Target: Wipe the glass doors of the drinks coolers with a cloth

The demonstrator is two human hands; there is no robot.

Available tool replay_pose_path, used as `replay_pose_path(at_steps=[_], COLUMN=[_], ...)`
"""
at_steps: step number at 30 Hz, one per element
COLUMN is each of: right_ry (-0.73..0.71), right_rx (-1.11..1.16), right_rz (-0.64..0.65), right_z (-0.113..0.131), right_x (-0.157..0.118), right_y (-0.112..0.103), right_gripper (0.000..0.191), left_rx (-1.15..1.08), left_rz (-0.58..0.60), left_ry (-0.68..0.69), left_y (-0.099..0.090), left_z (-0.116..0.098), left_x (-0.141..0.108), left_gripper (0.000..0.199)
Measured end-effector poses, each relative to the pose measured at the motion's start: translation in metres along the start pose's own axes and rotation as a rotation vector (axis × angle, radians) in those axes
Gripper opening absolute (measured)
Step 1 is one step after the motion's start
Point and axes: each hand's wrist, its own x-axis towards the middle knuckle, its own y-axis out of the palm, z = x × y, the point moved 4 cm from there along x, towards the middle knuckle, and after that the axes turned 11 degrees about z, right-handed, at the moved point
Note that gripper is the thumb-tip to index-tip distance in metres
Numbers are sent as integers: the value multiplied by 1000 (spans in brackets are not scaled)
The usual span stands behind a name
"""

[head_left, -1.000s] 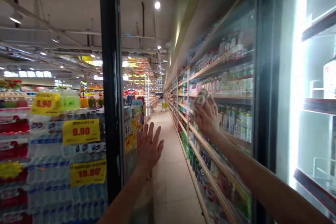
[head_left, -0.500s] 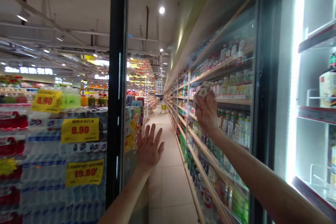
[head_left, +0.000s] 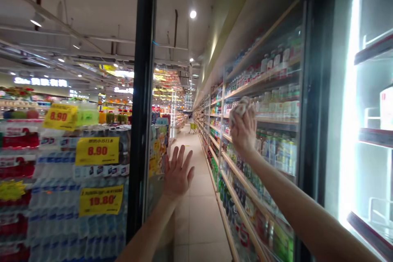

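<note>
A glass door (head_left: 175, 4) with a black frame (head_left: 143, 90) stands in front of me. Flat towards the pane, with fingers spread and nothing held, is my left hand (head_left: 178, 174). My right hand (head_left: 245, 133) is higher and to the right, its fingers closed over a crumpled, patterned light cloth (head_left: 242, 108) held against the glass. Part of the cloth is covered by the fingers, and its edges are slightly blurred.
Lit fridge shelves (head_left: 376, 137) lie at the right beside the door. Left of the frame rise stacks of bottled drinks (head_left: 55, 192) with yellow price signs (head_left: 97, 150). Through the glass show long drink shelves (head_left: 260, 118), a tiled aisle (head_left: 199, 213) and a yellow-green cart (head_left: 193, 127).
The view has shifted slightly, so the door frame and surroundings sit a little further right. My right hand stays closed on the cloth at the glass; my left hand remains spread.
</note>
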Motion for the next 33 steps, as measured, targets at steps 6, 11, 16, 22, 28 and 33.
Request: replay_pose_path(at_steps=[6,11,16,22,28,33], right_ry=[-475,-47,-22,-473,83,-293], right_rx=[36,-17,-32,0,-48,48], right_rz=[203,-29,-32,194,-48,133], right_z=[66,-16,9,56,-25,43], right_x=[-34,-1,-8,-34,11,-18], right_y=[8,-5,1,11,-4,6], right_gripper=[33,40,41,34,43,39], left_rx=[3,5,5,-17,5,21], left_rz=[8,40,26,19,26,40], left_ry=[10,11,14,24,22,12], left_y=[-1,1,2,4,4,3], left_z=[2,2,1,3,3,2], left_x=[-1,-3,-3,-2,-3,-3], left_gripper=[45,47,49,49,49,48])
